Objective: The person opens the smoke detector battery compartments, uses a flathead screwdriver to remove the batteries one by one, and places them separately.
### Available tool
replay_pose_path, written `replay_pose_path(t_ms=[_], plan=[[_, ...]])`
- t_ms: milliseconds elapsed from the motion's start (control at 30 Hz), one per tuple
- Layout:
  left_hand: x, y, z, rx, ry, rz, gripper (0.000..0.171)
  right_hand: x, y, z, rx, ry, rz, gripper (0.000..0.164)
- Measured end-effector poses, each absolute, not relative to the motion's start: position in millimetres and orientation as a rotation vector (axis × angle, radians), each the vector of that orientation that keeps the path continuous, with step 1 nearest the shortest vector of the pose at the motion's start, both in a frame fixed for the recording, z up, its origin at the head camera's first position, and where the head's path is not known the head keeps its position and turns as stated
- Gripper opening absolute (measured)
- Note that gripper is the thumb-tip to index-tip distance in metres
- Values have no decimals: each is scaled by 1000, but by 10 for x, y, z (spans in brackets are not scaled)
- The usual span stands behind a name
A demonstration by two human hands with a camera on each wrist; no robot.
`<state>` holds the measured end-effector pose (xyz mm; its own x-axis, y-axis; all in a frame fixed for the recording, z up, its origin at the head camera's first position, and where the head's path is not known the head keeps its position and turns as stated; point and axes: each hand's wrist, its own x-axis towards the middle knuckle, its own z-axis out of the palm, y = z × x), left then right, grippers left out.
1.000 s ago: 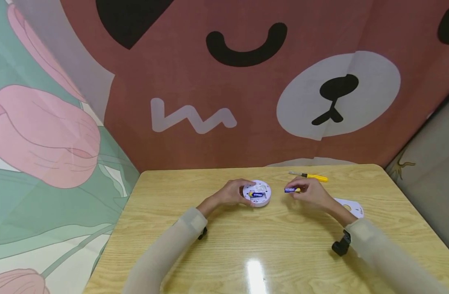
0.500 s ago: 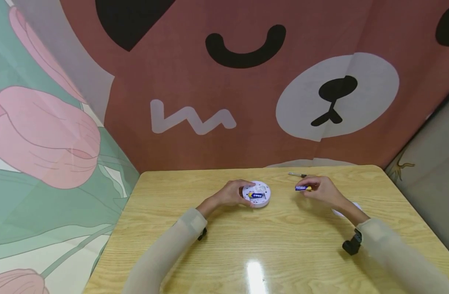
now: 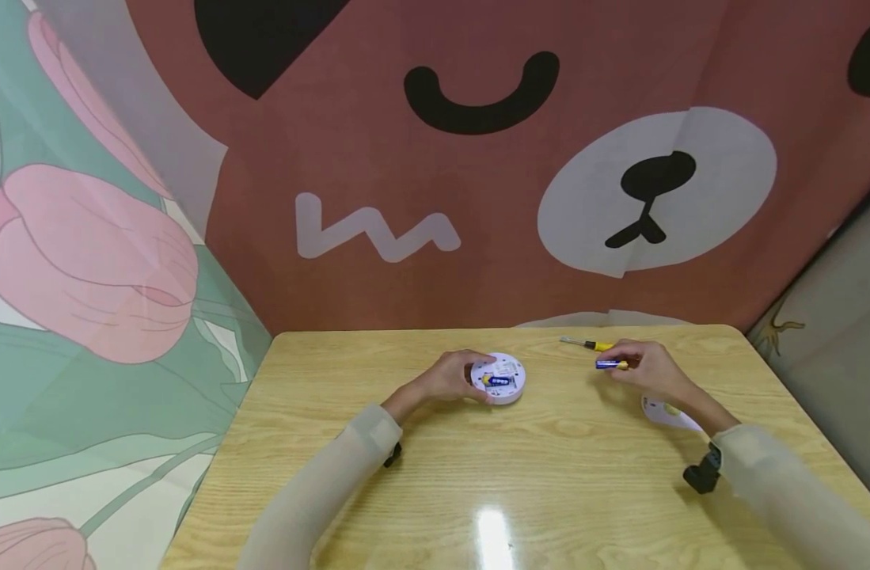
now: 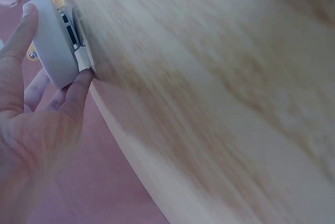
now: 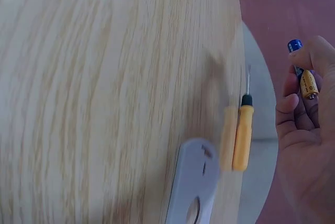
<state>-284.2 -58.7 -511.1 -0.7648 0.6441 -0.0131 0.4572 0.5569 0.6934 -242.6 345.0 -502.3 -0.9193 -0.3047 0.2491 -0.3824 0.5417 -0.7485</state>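
My left hand (image 3: pixel 452 375) grips a round white device (image 3: pixel 507 394) from its left side, thumb and fingers around the rim. A blue-and-yellow battery (image 3: pixel 499 381) lies in the recess on its upward face. In the left wrist view the device (image 4: pixel 51 41) appears edge-on, with the battery's yellow end (image 4: pixel 33 52) showing beyond it. My right hand (image 3: pixel 651 370) pinches a second blue-and-yellow battery (image 3: pixel 609 364) above the table, right of the device. In the right wrist view this battery (image 5: pixel 309 84) sits between thumb and fingers, its yellow end exposed.
A yellow-handled screwdriver (image 3: pixel 597 345) lies near the table's back edge, partly behind my right hand. Under my right wrist is a white plate with a round hole (image 3: pixel 662 413). The wooden table (image 3: pixel 406 507) meets a printed bear backdrop (image 3: pixel 378 293) behind.
My right hand has moved right with the battery, away from the device. It now covers the screwdriver's handle end and part of the plate. My left hand and the device stay put.
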Motion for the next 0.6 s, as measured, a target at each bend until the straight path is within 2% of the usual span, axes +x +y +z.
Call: replay_pose_path(t_ms=[600], plan=[[-2846,-580,-5127,907,2539,1013,80,-2500,3775,-5034,410,-2891,1107,20]])
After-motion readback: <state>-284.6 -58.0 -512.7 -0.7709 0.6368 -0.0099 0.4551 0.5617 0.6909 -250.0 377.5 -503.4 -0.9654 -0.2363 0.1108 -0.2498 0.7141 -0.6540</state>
